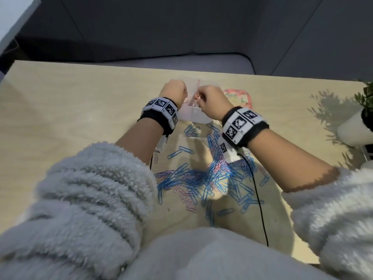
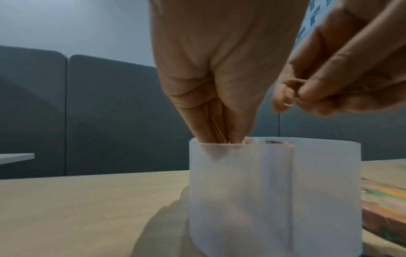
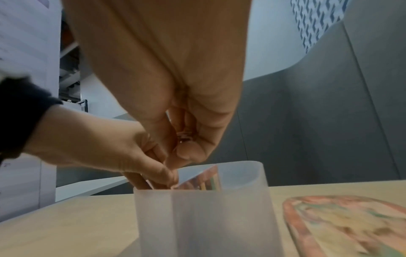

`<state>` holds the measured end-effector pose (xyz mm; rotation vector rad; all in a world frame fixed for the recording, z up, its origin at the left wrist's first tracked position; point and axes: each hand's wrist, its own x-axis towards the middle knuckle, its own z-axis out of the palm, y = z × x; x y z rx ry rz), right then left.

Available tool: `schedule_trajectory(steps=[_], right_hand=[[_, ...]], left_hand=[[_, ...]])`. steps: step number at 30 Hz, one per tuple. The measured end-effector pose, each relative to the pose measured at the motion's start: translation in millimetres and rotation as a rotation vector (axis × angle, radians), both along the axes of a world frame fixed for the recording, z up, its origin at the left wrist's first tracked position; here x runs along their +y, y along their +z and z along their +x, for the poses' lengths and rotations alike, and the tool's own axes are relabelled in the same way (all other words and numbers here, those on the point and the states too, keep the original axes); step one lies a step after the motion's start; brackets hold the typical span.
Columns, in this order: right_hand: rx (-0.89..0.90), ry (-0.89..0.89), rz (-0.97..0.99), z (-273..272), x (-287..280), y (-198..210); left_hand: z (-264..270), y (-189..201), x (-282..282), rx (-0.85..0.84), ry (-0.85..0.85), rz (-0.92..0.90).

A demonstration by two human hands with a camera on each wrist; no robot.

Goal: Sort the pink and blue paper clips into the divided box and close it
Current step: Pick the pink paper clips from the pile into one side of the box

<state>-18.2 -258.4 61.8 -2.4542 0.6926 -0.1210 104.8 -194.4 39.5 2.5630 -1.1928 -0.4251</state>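
— Seen at the far middle of the table [image 1: 80, 93]: frosted box [image 1: 194, 116], left hand [image 1: 174, 91] with pinched fingers [image 2: 211, 125] dipped into its left compartment, apparently holding pink clips; right hand [image 1: 212, 98] just above the rim, pinching a pink clip [image 2: 287, 102].

— Any risk?

— Likely a light box; could tip or skid if nudged. Could drop pink clip into wrong side. Big mixed pile [image 1: 201, 178] left near, lid not visible.
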Motion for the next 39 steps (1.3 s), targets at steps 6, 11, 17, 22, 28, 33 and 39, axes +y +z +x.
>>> schedule_trajectory(steps=[6,11,17,22,28,33,39], right_hand=[[0.030,-0.091,0.040,35.6,-0.6,-2.1],[0.103,-0.016,0.113,41.5,6.4,-6.7],[-0.086,0.085,0.005,10.3,40.8,-13.7],[0.201,0.402,0.118,-20.6,97.5,-52.1],[0.290,0.519,0.041,-23.2,135.0,-79.3],[0.309,0.543,0.015,-23.1,135.3,-85.0],[0.256,0.406,0.131,-32.0,115.6,-82.5]], left_hand=[[1.5,3.1,7.8,0.076,0.087,-0.168],[1.5,16.5,22.7,0.172,0.123,-0.301],[-10.4,2.0,117.6,0.133,0.150,-0.203],[-38.6,-36.2,211.1,0.329,0.157,0.089],[-61.9,-59.1,242.5,0.377,0.144,0.030],[-67.1,-62.6,238.8,0.290,0.185,0.011],[-71.1,-64.3,234.2,0.270,0.172,0.077]])
